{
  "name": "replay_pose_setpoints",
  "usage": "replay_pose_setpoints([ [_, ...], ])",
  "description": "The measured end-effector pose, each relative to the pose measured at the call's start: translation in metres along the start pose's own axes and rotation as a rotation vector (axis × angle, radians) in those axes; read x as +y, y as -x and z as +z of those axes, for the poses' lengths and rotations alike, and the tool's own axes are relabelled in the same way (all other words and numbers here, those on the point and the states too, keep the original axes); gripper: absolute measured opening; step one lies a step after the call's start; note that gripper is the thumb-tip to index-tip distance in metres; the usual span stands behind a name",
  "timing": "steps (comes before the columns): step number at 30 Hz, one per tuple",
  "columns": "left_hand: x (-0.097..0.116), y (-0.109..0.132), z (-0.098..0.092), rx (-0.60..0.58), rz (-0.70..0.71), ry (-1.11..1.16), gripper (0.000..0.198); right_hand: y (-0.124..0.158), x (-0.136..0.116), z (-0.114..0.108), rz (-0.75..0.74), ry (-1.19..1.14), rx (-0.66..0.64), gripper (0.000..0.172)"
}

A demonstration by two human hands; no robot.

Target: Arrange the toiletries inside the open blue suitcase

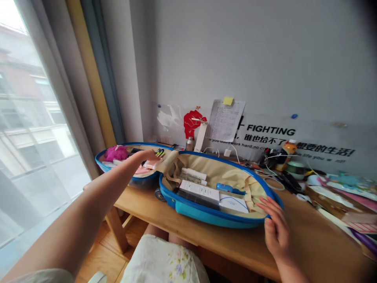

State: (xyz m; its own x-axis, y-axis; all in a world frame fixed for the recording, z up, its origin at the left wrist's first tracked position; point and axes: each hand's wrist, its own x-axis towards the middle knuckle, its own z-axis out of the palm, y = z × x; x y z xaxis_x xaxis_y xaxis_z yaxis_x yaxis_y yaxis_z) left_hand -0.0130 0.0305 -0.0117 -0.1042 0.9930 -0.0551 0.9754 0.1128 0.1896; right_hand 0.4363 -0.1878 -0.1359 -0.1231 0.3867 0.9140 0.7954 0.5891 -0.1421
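A blue suitcase [206, 218] with a beige lining lies unfolded on the wooden desk. Over its left half my left hand [150, 155] reaches down among packed things. Its fingers are mostly hidden, beside a small black-and-yellow item [160, 153] and pale pink packets [151, 164]. A bright pink mesh bath puff [117, 153] sits farther left. My right hand [275, 223] grips the right half's rim, fingers over the edge and thumb outside. Inside that half are a white box [200, 189], a second white box [233, 203], a blue item [226, 188] and a white-capped clear bottle [193, 179].
Behind the suitcase stand a white power strip [201, 136] and a small bottle [189, 144]. An orange-topped bottle [288, 151], a green jar [295, 169], cables and papers crowd the desk's right side. A curtain [85, 78] and window are at left.
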Motion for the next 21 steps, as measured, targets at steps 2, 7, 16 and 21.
replay_pose_setpoints([
  [2,-0.005,0.003,0.004,-0.049,-0.036,-0.007,0.071,0.001,0.001,0.001,0.000,-0.004,0.003,0.035],
  [7,-0.005,0.002,0.009,-0.100,-0.093,0.002,0.081,0.001,0.001,0.001,0.008,-0.003,0.010,0.035],
  [16,-0.007,-0.001,0.013,-0.127,-0.107,0.014,0.082,0.000,0.001,0.000,0.011,-0.009,-0.002,0.034],
  [21,-0.009,-0.004,0.015,-0.111,-0.060,-0.015,0.084,0.001,0.002,0.001,0.000,-0.012,0.002,0.034],
])
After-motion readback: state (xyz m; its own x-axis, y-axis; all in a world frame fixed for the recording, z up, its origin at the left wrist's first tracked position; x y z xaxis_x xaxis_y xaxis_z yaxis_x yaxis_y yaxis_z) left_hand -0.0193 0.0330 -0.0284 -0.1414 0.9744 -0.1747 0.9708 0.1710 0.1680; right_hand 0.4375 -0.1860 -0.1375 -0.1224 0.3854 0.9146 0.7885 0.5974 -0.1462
